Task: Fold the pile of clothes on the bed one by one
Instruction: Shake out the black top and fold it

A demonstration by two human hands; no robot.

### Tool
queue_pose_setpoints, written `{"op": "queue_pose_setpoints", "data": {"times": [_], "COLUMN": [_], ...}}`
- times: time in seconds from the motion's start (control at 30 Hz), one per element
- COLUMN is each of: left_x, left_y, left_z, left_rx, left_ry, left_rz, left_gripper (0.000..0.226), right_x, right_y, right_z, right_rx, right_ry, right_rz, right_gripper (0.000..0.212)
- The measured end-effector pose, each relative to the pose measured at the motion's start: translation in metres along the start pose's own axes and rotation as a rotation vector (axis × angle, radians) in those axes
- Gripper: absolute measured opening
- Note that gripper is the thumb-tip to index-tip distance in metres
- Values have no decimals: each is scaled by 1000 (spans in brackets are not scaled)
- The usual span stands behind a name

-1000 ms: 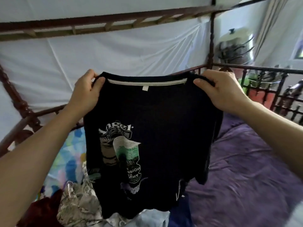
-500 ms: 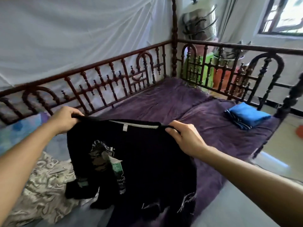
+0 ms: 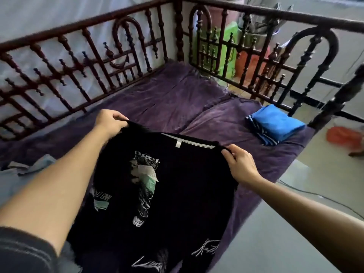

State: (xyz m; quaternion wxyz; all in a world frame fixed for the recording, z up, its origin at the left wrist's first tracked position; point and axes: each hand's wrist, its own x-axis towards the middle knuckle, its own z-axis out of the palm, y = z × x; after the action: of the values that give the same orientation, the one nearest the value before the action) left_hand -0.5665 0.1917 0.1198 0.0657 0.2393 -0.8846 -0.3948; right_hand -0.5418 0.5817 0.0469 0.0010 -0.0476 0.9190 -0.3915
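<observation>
The black shirt (image 3: 177, 194) has come down low over the purple bed (image 3: 177, 99), left hand (image 3: 110, 123) and right hand (image 3: 239, 164) pinching its shoulders, and it could land all bunched if one lets go early.

Soft daylight comes from beyond the fingers (image 3: 229, 154) of the right hand (image 3: 241, 166), putting a pale sheen on the floor (image 3: 325, 180) there. Below the fingers the black shirt (image 3: 187, 203) reads as flat darkness. The bed rail (image 3: 78, 26) bows near the frame edges; the orange thing (image 3: 342, 136) far right of the fingers is smeared.
</observation>
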Motion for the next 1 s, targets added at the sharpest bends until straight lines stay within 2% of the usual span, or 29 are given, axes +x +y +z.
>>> {"op": "queue_pose_setpoints", "data": {"times": [0.17,0.37,0.57,0.7,0.83,0.93,1.0], "left_x": [60,124,191,219,223,211,192], "left_y": [75,152,187,186,171,145,122], "left_z": [127,271,427,508,525,494,465], "left_rx": [96,99,138,131,165,250,298], "left_ry": [-93,-98,-160,-188,-261,-248,-216], "left_rz": [84,71,20,-36,-68,-115,-188], "left_gripper": [16,13,14,16,45,47,44], "right_x": [78,174,270,311,326,332,338], "right_y": [96,209,333,389,403,385,368], "right_z": [-27,-40,-37,-34,-28,-26,-25], "right_rx": [-40,-104,-169,-260,-420,-554,-632], "right_ry": [54,54,-50,-111,-300,-427,-461], "right_rz": [226,397,579,622,601,499,358], "right_gripper": [19,19,24,25,23,16,28]}}
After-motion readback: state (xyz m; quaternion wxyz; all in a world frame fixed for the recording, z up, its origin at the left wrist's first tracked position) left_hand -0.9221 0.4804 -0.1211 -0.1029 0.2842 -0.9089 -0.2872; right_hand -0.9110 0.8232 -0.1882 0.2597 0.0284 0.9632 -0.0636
